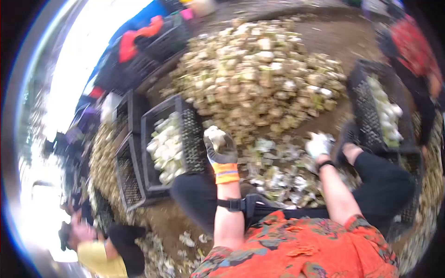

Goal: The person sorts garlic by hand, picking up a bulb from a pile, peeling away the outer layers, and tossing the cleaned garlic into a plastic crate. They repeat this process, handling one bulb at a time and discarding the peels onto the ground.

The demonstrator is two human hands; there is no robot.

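In the curled fingers (218,139) of the left hand (221,150), a pale trimmed vegetable piece (215,135) sits clasped, lifted a little above the ground. The hand wears a grey glove with an orange cuff, and the fingers wrap round the piece from below and behind, closed firmly enough to carry it; the lift and the lean toward that side look like a hold meant for moving it rather than cutting it. Just to the outer side of those fingers stands a black plastic crate (192,134) partly filled with the same pale pieces, its near wall almost touching the glove, which may explain why the hand is held so close to it.

Across from it, the right hand (320,146) in a light glove rests low on a litter of green and white trimmings (278,173). Its fingers seem bent down over something pale, but the blur hides whether they grip it or merely press on it, so I cannot tell their state. A dark band circles that wrist.

Beyond both sets of fingertips rises a big heap of untrimmed vegetables (259,69) on bare earth. Past the right hand sits a second black crate (366,102) with pale pieces inside, and a person in red (412,46) bends beside it. Behind the left hand's crate, further empty crates (127,176) stand together, and another person (97,250) crouches near them.
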